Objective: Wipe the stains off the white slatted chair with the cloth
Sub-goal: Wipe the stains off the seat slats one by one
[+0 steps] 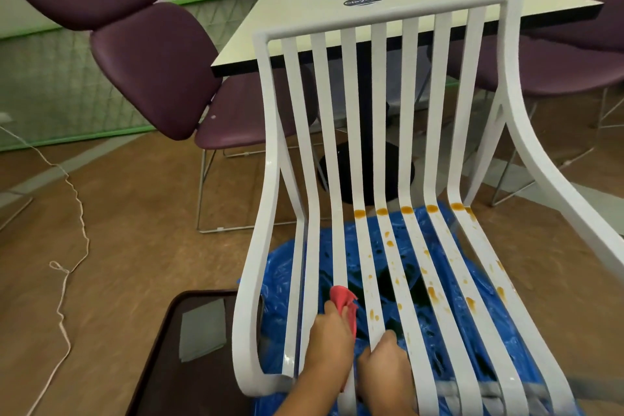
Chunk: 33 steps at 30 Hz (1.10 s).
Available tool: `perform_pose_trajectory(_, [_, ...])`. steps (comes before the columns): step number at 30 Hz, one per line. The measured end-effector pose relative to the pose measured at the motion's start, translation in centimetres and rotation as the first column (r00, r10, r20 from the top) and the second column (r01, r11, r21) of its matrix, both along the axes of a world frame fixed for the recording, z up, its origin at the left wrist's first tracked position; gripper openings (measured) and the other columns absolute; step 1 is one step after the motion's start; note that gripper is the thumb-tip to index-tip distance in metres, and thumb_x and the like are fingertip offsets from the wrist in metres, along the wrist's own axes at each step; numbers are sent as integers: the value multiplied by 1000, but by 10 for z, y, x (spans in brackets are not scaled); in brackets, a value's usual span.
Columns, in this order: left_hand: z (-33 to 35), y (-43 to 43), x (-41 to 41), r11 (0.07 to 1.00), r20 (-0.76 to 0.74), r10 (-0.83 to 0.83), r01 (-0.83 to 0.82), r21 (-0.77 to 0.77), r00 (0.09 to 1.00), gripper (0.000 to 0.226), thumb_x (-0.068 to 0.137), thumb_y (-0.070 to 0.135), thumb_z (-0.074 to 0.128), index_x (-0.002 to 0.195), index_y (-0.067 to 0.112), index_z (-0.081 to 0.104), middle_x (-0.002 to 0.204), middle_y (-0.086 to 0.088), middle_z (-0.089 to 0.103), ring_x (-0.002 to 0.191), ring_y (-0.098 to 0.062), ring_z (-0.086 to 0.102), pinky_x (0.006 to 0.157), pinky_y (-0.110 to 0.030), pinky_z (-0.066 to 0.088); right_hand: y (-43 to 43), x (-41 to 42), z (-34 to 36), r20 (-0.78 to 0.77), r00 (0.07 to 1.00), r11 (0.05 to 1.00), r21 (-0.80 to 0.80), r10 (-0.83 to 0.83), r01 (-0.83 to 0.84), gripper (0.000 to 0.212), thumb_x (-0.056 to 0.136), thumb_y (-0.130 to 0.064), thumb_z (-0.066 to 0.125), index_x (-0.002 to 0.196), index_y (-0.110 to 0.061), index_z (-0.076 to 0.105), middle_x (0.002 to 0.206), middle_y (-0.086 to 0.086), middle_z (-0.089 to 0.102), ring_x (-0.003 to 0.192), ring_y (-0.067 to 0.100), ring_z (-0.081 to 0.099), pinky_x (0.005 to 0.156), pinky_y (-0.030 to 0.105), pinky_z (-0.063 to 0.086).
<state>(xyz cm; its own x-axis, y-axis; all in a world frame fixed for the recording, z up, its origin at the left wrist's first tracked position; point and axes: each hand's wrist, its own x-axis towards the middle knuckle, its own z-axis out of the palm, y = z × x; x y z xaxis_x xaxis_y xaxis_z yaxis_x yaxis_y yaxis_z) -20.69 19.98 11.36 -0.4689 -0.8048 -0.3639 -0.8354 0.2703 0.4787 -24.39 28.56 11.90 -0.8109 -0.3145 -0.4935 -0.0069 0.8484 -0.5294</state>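
The white slatted chair (pixel 381 78) stands right in front of me, its seat slats running toward me. Orange-brown stains (pixel 407 210) sit in a row at the seat's bend, and smaller drips (pixel 434 294) speckle the middle and right slats. My left hand (pixel 329 341) grips a red cloth (pixel 342 297) and holds it against a left-of-middle slat near the seat's front. Beside it my right hand (pixel 385 371) curls around the neighbouring slat. The slats on the left look unstained.
A blue plastic sheet (pixel 290 273) lies under the chair. A dark brown tray (pixel 158 348) with a grey folded cloth (pixel 202 331) is at lower left. A cream table (pixel 304 20) and purple chairs (pixel 152 71) stand behind. A thin cord (pixel 72 192) trails on the floor.
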Motion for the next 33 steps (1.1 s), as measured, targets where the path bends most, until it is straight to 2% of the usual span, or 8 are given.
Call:
perform_pose_trajectory(5, [5, 2, 2, 993, -18, 16, -18, -116, 1000, 58, 101, 58, 21, 132, 18, 49, 105, -3, 67, 90, -16, 67, 76, -27, 55, 0, -1, -4, 0, 1000, 1000, -10, 3, -3, 10, 97, -21, 51, 101, -13, 47, 84, 3, 63, 74, 21, 62, 65, 28, 47])
perform_pose_trajectory(7, [16, -5, 1, 984, -104, 32, -49, -171, 994, 52, 102, 56, 28, 133, 20, 49, 102, -1, 66, 86, -13, 67, 75, -28, 58, 2, -1, -5, -14, 1000, 1000, -29, 2, -2, 8, 97, -20, 51, 98, -14, 47, 75, -1, 57, 67, 18, 58, 63, 28, 47])
perform_pose_trajectory(11, [34, -29, 6, 943, -255, 49, -128, -307, 966, 50, 103, 44, 45, 149, 25, 39, 129, -1, 60, 113, -19, 62, 91, -39, 58, 2, 0, -3, -23, 1000, 999, -47, -3, 2, 8, 98, -21, 53, 100, -15, 48, 77, -2, 57, 69, 17, 58, 64, 26, 47])
perform_pose_trajectory(16, [7, -21, 14, 954, 140, 15, 28, -298, 990, 58, 104, 45, 44, 156, 38, 19, 154, -3, 35, 141, -28, 36, 112, -52, 38, 2, 0, -1, -21, 1000, 999, -39, 4, -5, 13, 98, -26, 54, 104, -16, 48, 89, 2, 67, 81, 19, 67, 71, 27, 52])
perform_pose_trajectory(18, [-3, -15, 14, 951, 179, 33, 24, -307, 983, 64, 103, 44, 49, 157, 37, 16, 154, -6, 31, 140, -29, 33, 112, -51, 39, 2, 1, 0, -24, 1000, 999, -37, -2, 2, 14, 98, -28, 54, 105, -17, 49, 90, 1, 67, 83, 18, 68, 75, 28, 55])
perform_pose_trajectory(25, [-18, -66, -21, 906, 128, -54, 103, -411, 990, 47, 103, 45, 46, 149, 44, 34, 151, -2, 29, 137, -30, 28, 114, -52, 27, -1, -2, -3, -26, 1000, 1000, -25, 0, 0, 15, 99, -29, 51, 108, -20, 44, 99, -1, 68, 92, 15, 68, 83, 26, 54])
perform_pose_trajectory(30, [-23, -99, -75, 913, 86, 147, -101, -395, 985, 36, 98, 33, 58, 133, 42, 55, 144, -2, 36, 129, -31, 34, 108, -52, 31, -4, -5, -9, -28, 1000, 1000, -6, -1, 1, 28, 99, -35, 48, 122, -20, 44, 105, -3, 69, 100, 13, 67, 87, 22, 52])
perform_pose_trajectory(33, [-23, -124, -111, 915, 45, 180, -150, -375, 983, 37, 99, 34, 57, 135, 41, 55, 142, -3, 37, 129, -31, 32, 109, -53, 28, -6, -9, -11, -32, 999, 1000, 8, 12, -12, 33, 100, -40, 46, 128, -22, 42, 97, -6, 64, 103, 11, 66, 90, 18, 49])
